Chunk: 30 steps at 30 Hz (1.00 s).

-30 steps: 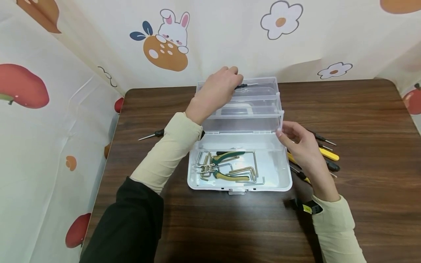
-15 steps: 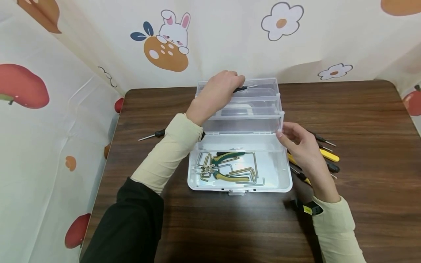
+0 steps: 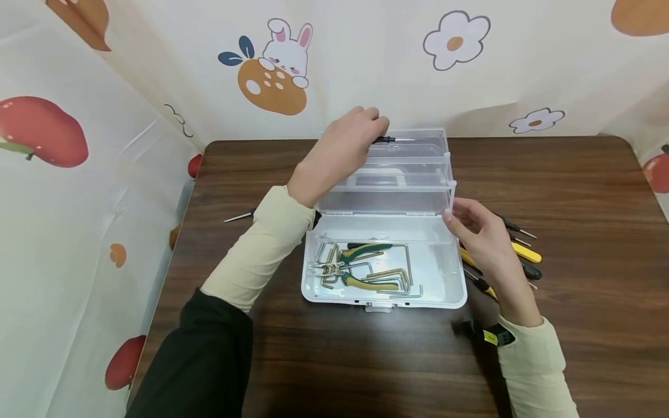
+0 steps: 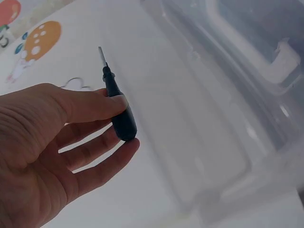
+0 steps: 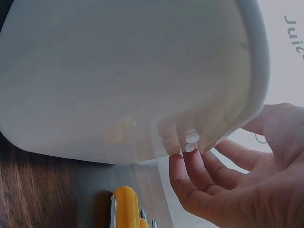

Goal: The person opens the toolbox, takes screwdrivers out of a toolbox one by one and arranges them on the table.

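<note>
My left hand [image 3: 345, 148] is over the raised top tier at the back of a clear-and-white plastic toolbox [image 3: 441, 290]. It pinches a small black-handled screwdriver [image 4: 124, 124] between thumb and fingers, the metal tip pointing away from the palm in the left wrist view. At the box's right side, near the hinge, my right hand [image 3: 483, 238] grips the edge. Its fingertips [image 5: 176, 164] press against the side wall in the right wrist view. Inside the front compartment lie pliers [image 3: 368, 284] with green and yellow handles, among several hex keys [image 3: 409, 264].
Right of the box, partly behind my right hand, are several tools, including a yellow-handled one [image 3: 527, 252] and black screwdrivers [image 3: 514, 226]. Another screwdriver [image 3: 239, 217] lies on the wooden table [image 3: 590, 261] at left, partly under my left sleeve. A printed curtain [image 3: 376, 69] hangs behind.
The head view has shifted slightly. In my left hand the screwdriver has tilted from sloping to nearly level. My right hand keeps its place on the box.
</note>
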Each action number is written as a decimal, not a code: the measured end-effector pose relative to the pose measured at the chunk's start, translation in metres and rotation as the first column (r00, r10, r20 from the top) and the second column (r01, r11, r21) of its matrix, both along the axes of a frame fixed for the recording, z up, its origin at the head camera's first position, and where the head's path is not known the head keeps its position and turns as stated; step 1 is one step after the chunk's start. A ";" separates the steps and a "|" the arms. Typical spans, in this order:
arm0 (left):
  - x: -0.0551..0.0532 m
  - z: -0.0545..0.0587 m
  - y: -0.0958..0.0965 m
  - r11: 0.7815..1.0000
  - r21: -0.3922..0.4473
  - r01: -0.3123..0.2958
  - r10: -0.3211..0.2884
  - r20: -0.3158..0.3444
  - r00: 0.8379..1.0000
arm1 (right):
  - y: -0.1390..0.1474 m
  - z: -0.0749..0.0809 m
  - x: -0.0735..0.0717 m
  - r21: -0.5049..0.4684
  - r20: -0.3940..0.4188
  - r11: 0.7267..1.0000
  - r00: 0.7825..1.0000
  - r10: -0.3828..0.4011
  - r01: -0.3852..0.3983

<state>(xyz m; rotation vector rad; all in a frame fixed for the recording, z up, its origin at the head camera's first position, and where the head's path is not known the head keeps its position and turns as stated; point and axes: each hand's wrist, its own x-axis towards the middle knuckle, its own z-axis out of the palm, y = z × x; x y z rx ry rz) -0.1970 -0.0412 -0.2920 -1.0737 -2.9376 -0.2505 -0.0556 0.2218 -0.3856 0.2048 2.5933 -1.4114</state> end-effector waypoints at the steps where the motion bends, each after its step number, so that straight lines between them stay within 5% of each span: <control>1: 0.003 0.002 -0.003 1.000 0.005 -0.004 0.004 -0.002 1.000 | 0.000 -0.001 0.000 0.004 -0.002 1.000 1.000 0.001 -0.001; 17: 0.072 0.016 -0.067 0.993 0.081 -0.086 0.094 -0.103 0.990 | 0.000 -0.002 0.000 0.003 -0.008 1.000 1.000 -0.001 0.001; 30: 0.112 0.008 -0.106 0.972 0.167 -0.165 0.187 -0.128 0.974 | 0.000 -0.004 0.000 -0.009 -0.006 1.000 1.000 -0.006 0.006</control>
